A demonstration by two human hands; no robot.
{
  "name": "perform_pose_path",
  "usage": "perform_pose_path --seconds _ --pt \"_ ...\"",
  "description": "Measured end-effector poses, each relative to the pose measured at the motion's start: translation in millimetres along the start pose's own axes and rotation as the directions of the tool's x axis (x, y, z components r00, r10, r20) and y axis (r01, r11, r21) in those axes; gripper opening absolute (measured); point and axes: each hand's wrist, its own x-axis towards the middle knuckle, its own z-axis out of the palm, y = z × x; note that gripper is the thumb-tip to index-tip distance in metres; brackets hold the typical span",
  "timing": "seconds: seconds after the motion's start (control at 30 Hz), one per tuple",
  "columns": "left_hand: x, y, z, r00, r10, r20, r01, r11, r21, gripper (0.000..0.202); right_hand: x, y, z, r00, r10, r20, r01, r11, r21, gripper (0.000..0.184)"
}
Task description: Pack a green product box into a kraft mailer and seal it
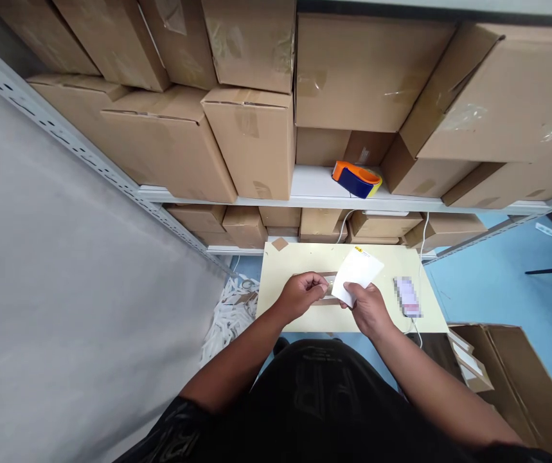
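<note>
Head view: steady the left hand (304,294), thumb and fingertips pressed together (any held item is indiscernible), at the brown rectangular cardboard item (324,303) on the cream rectangular table (276,273), and support the curved white paper sheet (358,270), pinched at its near edge by the right hand (368,305), without creasing it.

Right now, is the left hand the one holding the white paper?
No, the right hand holds the white paper, with its thumb on top.
</note>
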Motion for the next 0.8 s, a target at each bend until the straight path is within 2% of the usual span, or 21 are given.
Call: perform_pose_path --seconds 0.13,0.43,0.67,0.8 --pt "-5.3 -3.4 13.6 0.997 -0.022 0.069 0.028 0.996 -0.083 0.025 -5.0 -5.8 -6.9 0.999 0.019 0.045 -0.019 1.000 -0.008 0.027" --pt "-7.8 -2.8 37.9 0.998 -0.031 0.052 0.036 0.995 -0.098 0.023 -2.7 -12.9 -24.9 0.992 0.069 0.105 -0.070 0.998 0.001 0.026" --pt "-0.2 -3.0 45.6 0.997 -0.038 0.064 0.045 0.992 -0.121 0.021 3.5 -11.6 -30.6 0.986 0.099 0.134 -0.099 0.995 -0.007 0.026" --pt "2.7 -2.3 45.3 0.997 -0.054 0.048 0.059 0.991 -0.118 0.020 6.2 -12.1 -30.5 0.990 0.086 0.112 -0.085 0.996 -0.013 0.027"
